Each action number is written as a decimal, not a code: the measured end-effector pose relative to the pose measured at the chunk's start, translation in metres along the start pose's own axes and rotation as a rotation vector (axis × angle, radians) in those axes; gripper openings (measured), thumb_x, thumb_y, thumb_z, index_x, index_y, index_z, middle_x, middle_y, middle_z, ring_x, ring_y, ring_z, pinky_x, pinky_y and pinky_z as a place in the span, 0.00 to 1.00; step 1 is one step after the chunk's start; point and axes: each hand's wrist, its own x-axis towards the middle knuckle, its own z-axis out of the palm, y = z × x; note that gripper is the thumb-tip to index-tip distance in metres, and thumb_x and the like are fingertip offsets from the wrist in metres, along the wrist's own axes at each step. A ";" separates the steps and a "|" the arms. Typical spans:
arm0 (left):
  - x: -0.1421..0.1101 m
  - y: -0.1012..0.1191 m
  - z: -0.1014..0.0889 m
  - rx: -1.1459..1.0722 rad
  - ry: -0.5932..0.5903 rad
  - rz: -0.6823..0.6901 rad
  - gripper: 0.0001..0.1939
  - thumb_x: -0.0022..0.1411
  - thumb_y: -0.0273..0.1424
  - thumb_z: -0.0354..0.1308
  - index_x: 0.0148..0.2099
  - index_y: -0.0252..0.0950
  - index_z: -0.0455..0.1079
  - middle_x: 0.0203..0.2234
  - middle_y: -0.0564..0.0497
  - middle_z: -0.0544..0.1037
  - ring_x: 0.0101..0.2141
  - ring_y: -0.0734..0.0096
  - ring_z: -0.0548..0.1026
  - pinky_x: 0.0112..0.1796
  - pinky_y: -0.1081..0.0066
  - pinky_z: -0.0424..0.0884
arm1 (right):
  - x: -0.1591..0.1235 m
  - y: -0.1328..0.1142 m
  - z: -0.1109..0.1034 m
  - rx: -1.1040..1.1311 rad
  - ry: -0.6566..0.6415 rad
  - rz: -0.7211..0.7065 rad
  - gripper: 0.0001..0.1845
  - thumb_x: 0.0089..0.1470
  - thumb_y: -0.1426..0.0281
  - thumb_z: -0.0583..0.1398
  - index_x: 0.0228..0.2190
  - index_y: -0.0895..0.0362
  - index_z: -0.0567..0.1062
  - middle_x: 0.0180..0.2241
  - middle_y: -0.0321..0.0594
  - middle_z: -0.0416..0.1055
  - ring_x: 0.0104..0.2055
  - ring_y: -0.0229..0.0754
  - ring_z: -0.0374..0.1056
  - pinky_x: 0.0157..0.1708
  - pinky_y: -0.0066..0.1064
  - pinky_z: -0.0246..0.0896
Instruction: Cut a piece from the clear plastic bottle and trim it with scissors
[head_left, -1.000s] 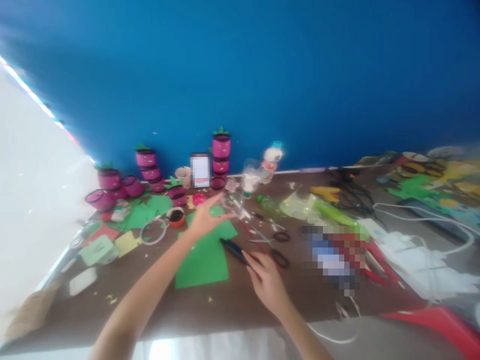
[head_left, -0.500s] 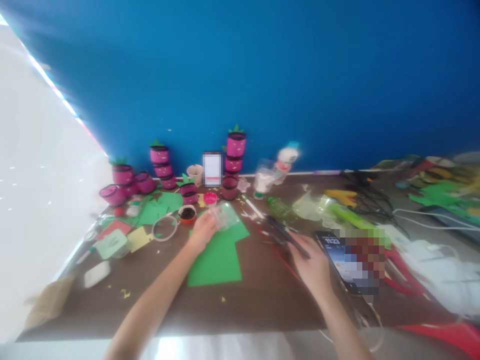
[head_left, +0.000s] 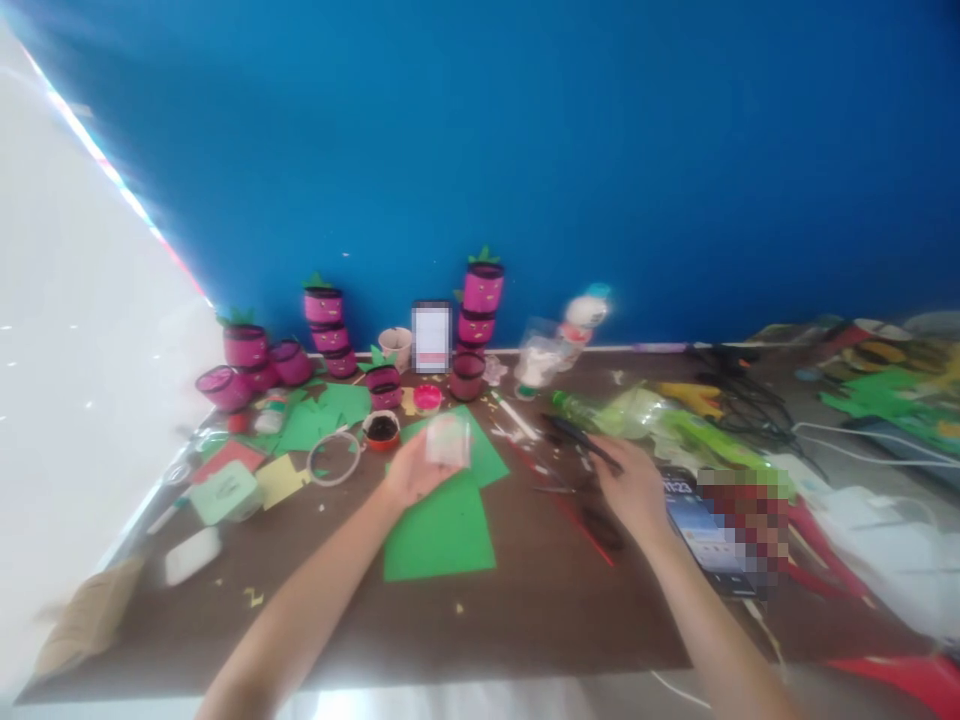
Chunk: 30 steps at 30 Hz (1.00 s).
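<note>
My left hand (head_left: pixel 414 470) is closed round a small clear plastic cup (head_left: pixel 448 440), held just above a green paper sheet (head_left: pixel 442 525) on the brown table (head_left: pixel 525 610). My right hand (head_left: pixel 631 490) grips a dark pen-like tool (head_left: pixel 581 440) that points up and to the left. It hovers over scissors (head_left: pixel 600 525) with dark handles and a red stick. A phone (head_left: pixel 701 530) lies just right of that hand. The picture is blurred, so small details are unclear.
Pink pots with green tops (head_left: pixel 480 310) stand stacked along the blue wall, more at the left (head_left: pixel 247 360). A tape ring (head_left: pixel 334 457), small bowls (head_left: pixel 382 430), paper scraps, a bottle (head_left: pixel 577 325), black cables (head_left: pixel 739 385) and white cords (head_left: pixel 862 450) crowd the table.
My left hand reached out, took the clear cup and drew it back over the green paper. My right hand picked up the dark tool and shifted right and up.
</note>
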 end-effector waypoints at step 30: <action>0.007 -0.006 0.000 0.067 0.039 0.234 0.24 0.48 0.24 0.62 0.49 0.39 0.64 0.38 0.51 0.77 0.46 0.59 0.73 0.54 0.57 0.59 | -0.054 0.005 -0.030 -0.307 -0.297 0.026 0.13 0.52 0.69 0.50 0.31 0.61 0.72 0.25 0.53 0.72 0.29 0.54 0.69 0.31 0.44 0.64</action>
